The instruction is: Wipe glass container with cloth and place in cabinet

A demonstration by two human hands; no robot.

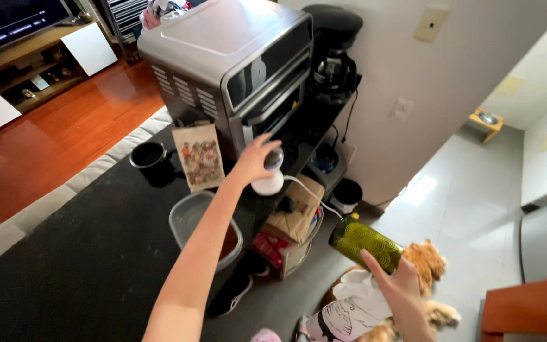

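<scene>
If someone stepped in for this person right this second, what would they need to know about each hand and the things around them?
Left hand: stretched out over the black counter, fingers closing on a small white device with a white cord, in front of the steel countertop oven.
Right hand: holding a green patterned bottle, tilted, out over the floor beside the counter.
Nearby: a clear plastic container under the left forearm, a black mug, a picture card.
Done: bottle in hand, white device reached.
Left: the device is not lifted; bottle not set down.
</scene>
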